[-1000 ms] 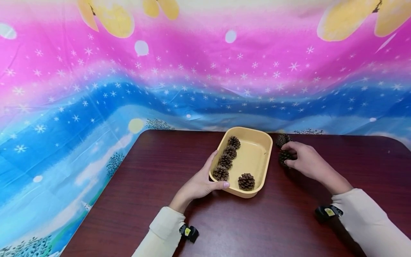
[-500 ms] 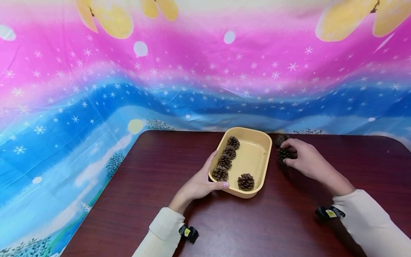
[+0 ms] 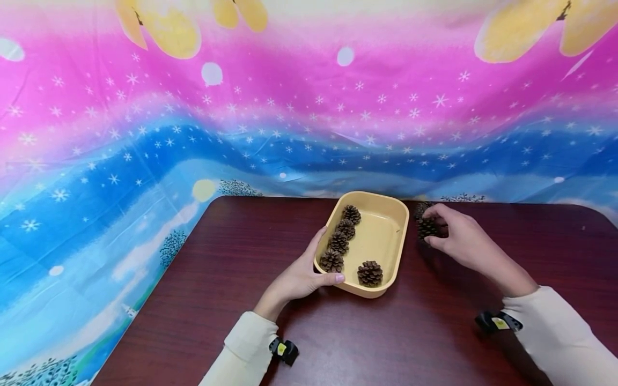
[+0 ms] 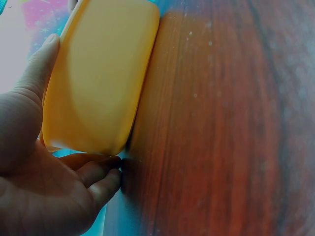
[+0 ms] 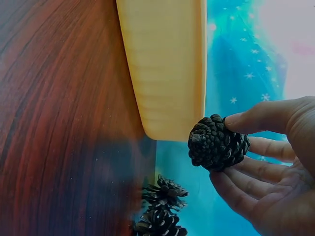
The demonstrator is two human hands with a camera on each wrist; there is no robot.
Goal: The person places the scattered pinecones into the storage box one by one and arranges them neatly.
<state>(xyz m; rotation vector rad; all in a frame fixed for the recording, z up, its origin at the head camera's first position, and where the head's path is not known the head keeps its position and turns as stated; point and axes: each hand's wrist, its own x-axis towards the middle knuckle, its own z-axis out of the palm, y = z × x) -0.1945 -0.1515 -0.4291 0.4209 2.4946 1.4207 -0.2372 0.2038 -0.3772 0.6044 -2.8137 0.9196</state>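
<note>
A yellow plastic box [image 3: 405, 236] stands on the table, its near left corner gripped by my left hand [image 3: 301, 271]. The thumb lies over the near rim; in the left wrist view the left hand [image 4: 54, 182] is around the end of the box [image 4: 103, 73]. Inside, a row of pine cones [image 3: 339, 243] lines the left wall and a single pine cone [image 3: 370, 274] sits near the front right. To the right of the box, my right hand [image 3: 465, 238] pinches a pine cone [image 5: 216, 145] between thumb and fingers.
Behind the held one, another pine cone [image 3: 421, 208] shows in part; the right wrist view has two loose pine cones, one [image 5: 167, 191] just above the other [image 5: 160, 223]. A printed snowflake cloth [image 3: 309, 128] hangs along the back edge of the dark wooden table [image 3: 207, 279].
My right hand and its pine cone have shifted slightly up in the head view, covering more of the pine cone behind. The left hand and box stay put.
</note>
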